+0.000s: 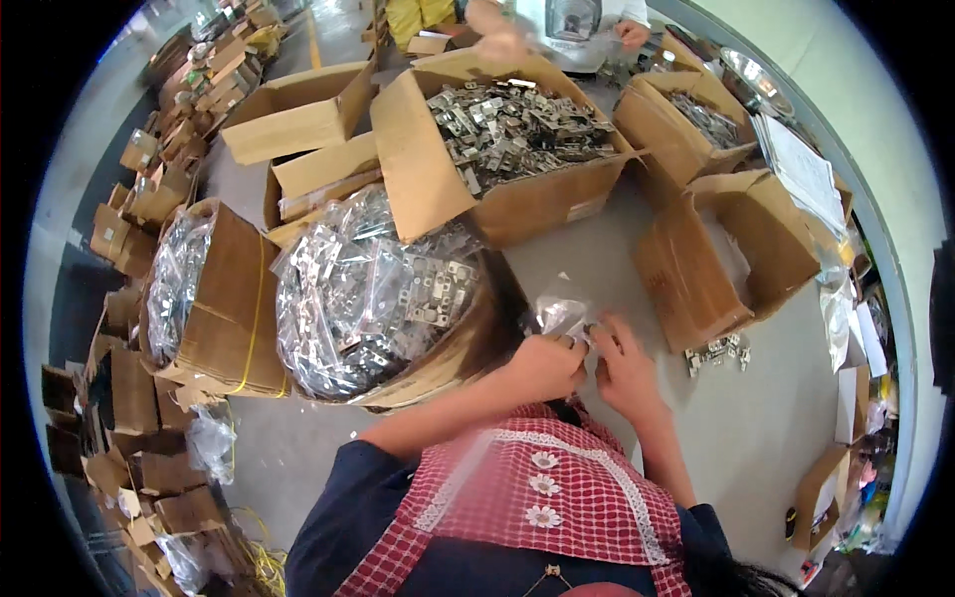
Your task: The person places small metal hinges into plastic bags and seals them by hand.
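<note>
Red checked apron (557, 497) below us; our left hand (545, 366) and right hand (625, 373) meet, both pinching a small clear plastic bag (559, 316), loose metal brackets (716, 352) lying right of them.

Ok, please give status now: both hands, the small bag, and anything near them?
Left hand and right hand together, both pinching small clear plastic bag. Few loose metal parts lie on table right of hands. Nothing blocking.

Left hand (545, 366) and right hand (627, 370) close together, fingers curled, forearms bent inward
</note>
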A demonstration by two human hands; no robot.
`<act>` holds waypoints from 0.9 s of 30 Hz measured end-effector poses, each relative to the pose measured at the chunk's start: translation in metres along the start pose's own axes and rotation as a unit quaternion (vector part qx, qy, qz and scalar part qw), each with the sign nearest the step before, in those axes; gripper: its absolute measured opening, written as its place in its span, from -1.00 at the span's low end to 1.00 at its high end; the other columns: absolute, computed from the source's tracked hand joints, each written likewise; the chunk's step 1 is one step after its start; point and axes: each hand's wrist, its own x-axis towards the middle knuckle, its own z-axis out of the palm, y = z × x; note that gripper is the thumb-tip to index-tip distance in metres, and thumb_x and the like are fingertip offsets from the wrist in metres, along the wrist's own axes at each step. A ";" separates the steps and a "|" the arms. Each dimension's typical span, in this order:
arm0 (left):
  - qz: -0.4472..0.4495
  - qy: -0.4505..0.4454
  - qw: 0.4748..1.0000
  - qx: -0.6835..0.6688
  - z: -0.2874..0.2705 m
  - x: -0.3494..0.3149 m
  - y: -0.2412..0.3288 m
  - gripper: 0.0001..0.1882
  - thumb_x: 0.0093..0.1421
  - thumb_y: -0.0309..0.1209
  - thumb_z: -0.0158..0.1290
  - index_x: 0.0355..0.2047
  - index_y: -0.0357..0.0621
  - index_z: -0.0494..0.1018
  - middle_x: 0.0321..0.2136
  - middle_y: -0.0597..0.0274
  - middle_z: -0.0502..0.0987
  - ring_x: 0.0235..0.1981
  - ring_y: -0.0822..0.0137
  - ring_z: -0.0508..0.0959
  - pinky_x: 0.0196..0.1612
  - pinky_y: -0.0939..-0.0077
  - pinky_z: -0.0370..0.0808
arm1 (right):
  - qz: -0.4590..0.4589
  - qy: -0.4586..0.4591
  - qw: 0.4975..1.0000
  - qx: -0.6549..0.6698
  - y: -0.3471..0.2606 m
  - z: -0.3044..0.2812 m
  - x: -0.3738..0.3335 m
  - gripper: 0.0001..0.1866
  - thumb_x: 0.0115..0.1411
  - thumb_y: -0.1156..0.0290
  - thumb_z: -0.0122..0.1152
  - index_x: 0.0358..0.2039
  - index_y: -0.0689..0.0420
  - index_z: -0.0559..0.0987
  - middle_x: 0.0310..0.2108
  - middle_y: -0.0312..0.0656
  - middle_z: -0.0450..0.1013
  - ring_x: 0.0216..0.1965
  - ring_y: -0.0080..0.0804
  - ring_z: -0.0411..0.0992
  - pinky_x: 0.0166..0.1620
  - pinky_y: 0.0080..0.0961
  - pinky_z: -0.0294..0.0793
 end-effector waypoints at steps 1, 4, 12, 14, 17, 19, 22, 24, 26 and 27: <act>0.038 -0.005 0.999 -0.004 0.001 0.001 0.004 -0.83 0.07 -0.32 0.11 -0.46 -0.18 0.49 -0.59 0.04 0.54 -0.59 0.00 0.57 -0.56 0.15 0.49 | 0.008 -0.042 0.998 0.052 0.001 0.003 -0.002 -0.68 0.10 0.59 0.15 -0.09 0.19 0.54 -0.27 -0.02 0.55 -0.24 -0.01 0.54 -0.19 -0.18 0.53; -0.024 -0.041 0.999 0.026 0.005 0.007 0.011 -0.74 0.07 -0.32 0.09 -0.32 -0.25 0.48 -0.65 0.06 0.52 -0.65 0.04 0.56 -0.59 0.17 0.48 | 0.115 -0.016 0.991 0.062 0.024 0.015 -0.018 -0.64 0.09 0.54 0.15 -0.05 0.15 0.55 -0.20 -0.04 0.56 -0.28 -0.09 0.57 -0.25 -0.25 0.56; -0.138 -0.112 0.981 0.077 0.031 0.006 -0.024 -0.82 0.25 -0.31 -0.02 -0.21 -0.12 0.41 -0.62 -0.05 0.56 -0.55 -0.12 0.60 -0.48 -0.02 0.51 | 0.331 0.045 0.907 0.258 0.077 0.012 -0.055 -0.61 0.11 0.35 0.28 -0.04 0.17 0.57 -0.26 0.00 0.60 -0.42 -0.09 0.58 -0.37 -0.31 0.52; -0.081 -0.046 0.984 0.150 0.038 0.006 -0.040 -0.88 0.20 -0.37 -0.04 -0.40 -0.13 0.41 -0.71 0.05 0.54 -0.67 0.07 0.60 -0.63 0.13 0.51 | 0.353 -0.037 0.890 0.286 0.089 -0.005 -0.065 -0.58 0.16 0.30 0.31 -0.01 0.22 0.54 -0.25 -0.05 0.61 -0.35 -0.33 0.60 -0.32 -0.40 0.54; -0.116 -0.021 0.981 0.155 0.030 0.018 -0.051 -0.76 0.25 -0.31 -0.03 -0.53 -0.09 0.47 -0.65 0.03 0.56 -0.59 0.01 0.61 -0.54 0.11 0.53 | 0.447 0.054 0.893 0.006 0.126 -0.024 -0.090 -0.56 0.17 0.19 0.30 -0.04 0.22 0.53 -0.16 0.02 0.58 -0.31 -0.14 0.59 -0.26 -0.28 0.53; -0.102 -0.016 0.982 0.157 0.034 0.023 -0.053 -0.78 0.22 -0.33 -0.01 -0.55 -0.09 0.47 -0.63 0.03 0.57 -0.57 0.01 0.62 -0.55 0.11 0.53 | 0.483 0.042 0.869 -0.099 0.139 -0.026 -0.096 -0.57 0.16 0.14 0.30 -0.12 0.22 0.55 -0.19 0.02 0.59 -0.29 -0.08 0.58 -0.25 -0.24 0.52; -0.071 -0.003 0.985 0.157 0.046 0.033 -0.050 -0.84 0.14 -0.39 0.02 -0.56 -0.08 0.49 -0.60 0.04 0.57 -0.55 0.03 0.62 -0.54 0.13 0.53 | 0.493 0.017 0.854 -0.164 0.165 -0.015 -0.108 -0.61 0.18 0.11 0.27 -0.23 0.22 0.55 -0.26 0.03 0.59 -0.27 0.00 0.56 -0.25 -0.17 0.50; -0.068 -0.030 0.979 0.188 0.053 0.039 -0.040 -0.95 0.00 -0.46 0.05 -0.54 -0.12 0.49 -0.57 0.06 0.56 -0.54 0.06 0.62 -0.51 0.21 0.56 | 0.472 0.003 0.872 -0.125 0.167 -0.012 -0.109 -0.64 0.20 0.14 0.25 -0.26 0.22 0.53 -0.30 0.05 0.58 -0.28 0.02 0.56 -0.25 -0.15 0.49; -0.080 -0.023 0.979 0.187 0.064 0.033 -0.044 -0.95 0.00 -0.47 0.05 -0.52 -0.15 0.49 -0.56 0.06 0.57 -0.53 0.05 0.63 -0.50 0.23 0.57 | 0.538 0.031 0.838 0.084 0.139 -0.019 -0.097 -0.65 0.17 0.15 0.27 -0.24 0.18 0.48 -0.30 0.03 0.57 -0.26 -0.01 0.55 -0.26 -0.10 0.48; -0.078 -0.020 0.981 0.178 0.068 0.031 -0.043 -0.94 0.00 -0.48 0.05 -0.50 -0.18 0.48 -0.55 0.06 0.57 -0.52 0.05 0.63 -0.50 0.24 0.58 | 0.536 0.027 0.839 0.086 0.133 -0.021 -0.104 -0.65 0.17 0.15 0.27 -0.24 0.18 0.48 -0.30 0.03 0.57 -0.26 -0.01 0.55 -0.26 -0.10 0.48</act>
